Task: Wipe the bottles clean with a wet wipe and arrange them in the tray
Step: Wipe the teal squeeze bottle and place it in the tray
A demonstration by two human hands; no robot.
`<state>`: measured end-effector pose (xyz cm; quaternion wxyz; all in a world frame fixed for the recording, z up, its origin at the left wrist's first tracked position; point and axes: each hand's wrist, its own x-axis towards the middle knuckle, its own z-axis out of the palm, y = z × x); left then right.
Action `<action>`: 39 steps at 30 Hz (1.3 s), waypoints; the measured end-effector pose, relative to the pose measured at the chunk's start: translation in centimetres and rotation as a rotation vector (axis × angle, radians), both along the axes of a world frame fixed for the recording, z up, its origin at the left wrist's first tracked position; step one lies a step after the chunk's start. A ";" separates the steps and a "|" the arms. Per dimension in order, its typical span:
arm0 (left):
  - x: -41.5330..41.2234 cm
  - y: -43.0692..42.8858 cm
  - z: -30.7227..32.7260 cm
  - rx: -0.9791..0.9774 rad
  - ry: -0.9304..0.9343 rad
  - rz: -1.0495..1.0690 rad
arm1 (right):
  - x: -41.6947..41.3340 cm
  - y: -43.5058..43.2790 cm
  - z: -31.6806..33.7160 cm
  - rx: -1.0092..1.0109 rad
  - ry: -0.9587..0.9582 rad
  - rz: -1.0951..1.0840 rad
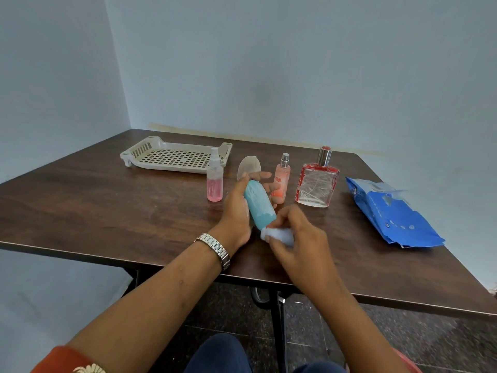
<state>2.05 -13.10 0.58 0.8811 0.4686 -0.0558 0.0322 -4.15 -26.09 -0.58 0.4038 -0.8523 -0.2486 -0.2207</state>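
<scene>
Teal and tilted, the bottle [259, 205] sat in our left grip [238, 211], which was clamped round its upper half above the middle of the desk [107, 211], toward the near edge. Our right grip [298, 238] was pinched on the balled wet wipe [278, 236], pressed against the bottle's lower end. We judged that a wetted, smooth body could slip from that one-handed hold and drop. A hard rub might also shove the left grip back into the slim peach bottle [281, 181] or the pink spray bottle [214, 181], both upright just behind it. The square glass bottle [317, 181] beside them would suffer most from a knock. The tray [174, 157], toward the far-left corner, held nothing. The peach bottle carried vertical red letters, perhaps ending "ADE", too blurred to confirm. The blue wipe packet [390, 214], near the right edge, bore small white print we could not read.
</scene>
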 end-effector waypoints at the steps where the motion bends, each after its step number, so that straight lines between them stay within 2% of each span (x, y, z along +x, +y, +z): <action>1: 0.0 0.0 0.0 -0.014 0.006 0.006 | 0.3 -0.1 0.2 0.052 0.014 -0.015; 3: 0.0 0.0 0.0 -0.053 0.019 0.021 | 0.5 -0.1 0.4 0.090 0.022 -0.029; 7: 0.0 -0.1 0.1 -0.128 0.051 0.050 | -0.1 -0.4 -0.2 -0.015 0.002 -0.028; 9: 0.2 0.0 0.0 -0.143 0.060 0.069 | -0.1 -1.0 -0.3 -0.049 0.061 -0.019; 12: 0.4 0.1 -0.1 -0.136 0.059 0.088 | 0.9 -1.9 -0.2 0.063 0.183 -0.050; 15: 0.4 -0.1 -0.1 -0.151 0.038 0.120 | 1.5 -1.5 0.3 0.219 0.215 -0.083; 17: 0.5 0.0 -0.1 -0.166 0.025 0.131 | 1.0 -0.3 0.1 0.229 0.188 -0.051; 21: 0.5 0.0 0.0 -0.185 0.025 0.106 | -0.4 1.1 -0.5 0.113 0.047 -0.030; 27: 0.4 -0.1 -0.2 -0.129 -0.016 0.080 | 1.5 0.6 0.1 0.267 0.116 -0.098; 32: 0.1 0.1 0.1 -0.089 -0.019 0.045 | 0.7 0.7 -0.1 0.199 0.079 -0.033; 36: -0.1 0.0 0.1 -0.031 -0.042 0.029 | 2.6 0.2 -0.3 0.438 0.282 -0.035; 39: -0.1 0.1 0.0 -0.014 -0.048 0.035 | 2.9 0.9 -0.1 0.487 0.253 -0.064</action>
